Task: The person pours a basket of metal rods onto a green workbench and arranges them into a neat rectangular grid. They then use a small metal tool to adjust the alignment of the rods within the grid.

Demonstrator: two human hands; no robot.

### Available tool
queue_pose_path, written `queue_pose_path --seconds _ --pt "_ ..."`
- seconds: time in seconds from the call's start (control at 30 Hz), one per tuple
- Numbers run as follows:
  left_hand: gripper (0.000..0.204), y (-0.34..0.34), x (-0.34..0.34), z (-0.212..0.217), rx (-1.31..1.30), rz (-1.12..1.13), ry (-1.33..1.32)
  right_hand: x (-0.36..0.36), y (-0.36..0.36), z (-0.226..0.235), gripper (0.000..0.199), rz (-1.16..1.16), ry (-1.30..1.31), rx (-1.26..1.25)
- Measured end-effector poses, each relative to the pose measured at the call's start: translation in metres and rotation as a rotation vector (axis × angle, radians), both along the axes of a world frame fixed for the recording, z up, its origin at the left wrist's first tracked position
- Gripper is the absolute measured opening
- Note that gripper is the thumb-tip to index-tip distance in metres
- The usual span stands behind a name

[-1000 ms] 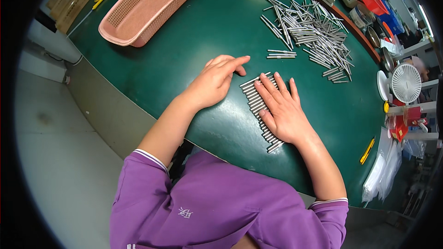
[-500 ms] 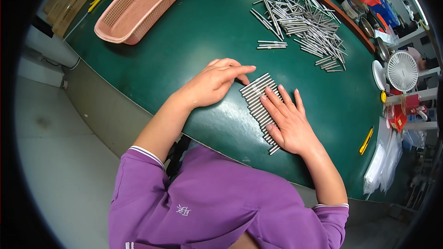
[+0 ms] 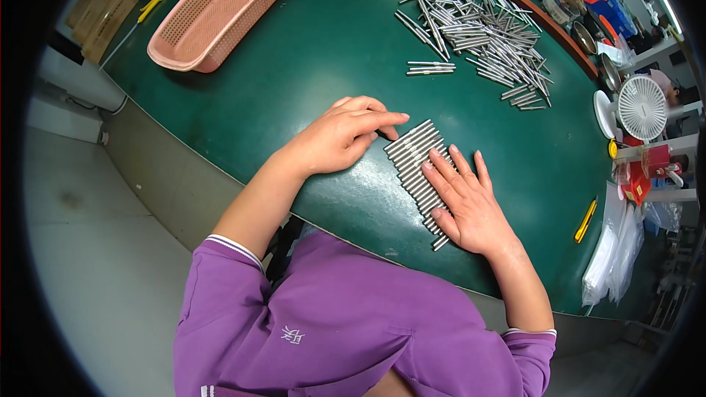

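A slanting row of short metal rods lies side by side on the green table in front of me. My right hand rests flat over the row's right side, fingers spread, covering part of several rods. Beside the row's far left end is my left hand, its index finger stretched out and the other fingers partly curled. Nothing shows in its grasp. Farther off lies a loose heap of similar metal rods, pointing many ways. A few rods lie apart at the heap's near left.
A pink plastic basket stands at the far left, near a yellow-handled tool. On the right are a yellow cutter knife, clear plastic bags and a white fan. A brown raised edge borders the heap.
My right hand has slid slightly toward the right and down, uncovering a little more of the rods. The left hand stays nearly in place.
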State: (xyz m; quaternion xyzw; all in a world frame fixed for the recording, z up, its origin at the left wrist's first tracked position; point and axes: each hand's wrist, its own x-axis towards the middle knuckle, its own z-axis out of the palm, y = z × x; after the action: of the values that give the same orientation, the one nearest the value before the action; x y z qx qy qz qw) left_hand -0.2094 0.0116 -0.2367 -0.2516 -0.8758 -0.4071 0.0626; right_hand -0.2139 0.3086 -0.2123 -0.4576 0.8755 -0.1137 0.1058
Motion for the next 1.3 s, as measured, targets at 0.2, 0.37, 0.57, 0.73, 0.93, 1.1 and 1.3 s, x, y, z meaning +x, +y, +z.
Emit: queue_pose_path --seconds 0.2,0.37,0.57,0.73,0.93,1.1,1.3 --pt "0.056 -0.001 -0.001 -0.002 0.004 0.001 -0.018 -0.001 0.001 -0.002 0.069 -0.002 0.016 -0.009" --pt "0.053 -0.001 -0.001 0.001 0.011 0.004 -0.022 0.001 0.002 -0.002 0.069 0.022 0.036 -0.036" --pt "0.05 -0.003 -0.002 -0.002 0.003 0.02 -0.008 -0.003 -0.012 0.0 0.068 0.019 0.032 -0.018" --pt "0.049 -0.005 -0.002 -0.003 -0.006 0.049 0.001 -0.006 -0.018 -0.001 0.068 0.009 0.027 -0.03" --pt "0.048 -0.005 -0.001 0.0 -0.006 0.075 0.001 -0.009 -0.023 -0.002 0.068 0.016 0.033 -0.039" --pt "0.049 -0.007 -0.001 0.0 -0.001 0.089 -0.002 -0.013 -0.028 -0.004 0.067 0.017 0.043 -0.037" --pt "0.053 -0.009 -0.002 -0.004 -0.006 0.097 -0.006 -0.018 -0.036 -0.003 0.066 0.019 0.043 -0.044"
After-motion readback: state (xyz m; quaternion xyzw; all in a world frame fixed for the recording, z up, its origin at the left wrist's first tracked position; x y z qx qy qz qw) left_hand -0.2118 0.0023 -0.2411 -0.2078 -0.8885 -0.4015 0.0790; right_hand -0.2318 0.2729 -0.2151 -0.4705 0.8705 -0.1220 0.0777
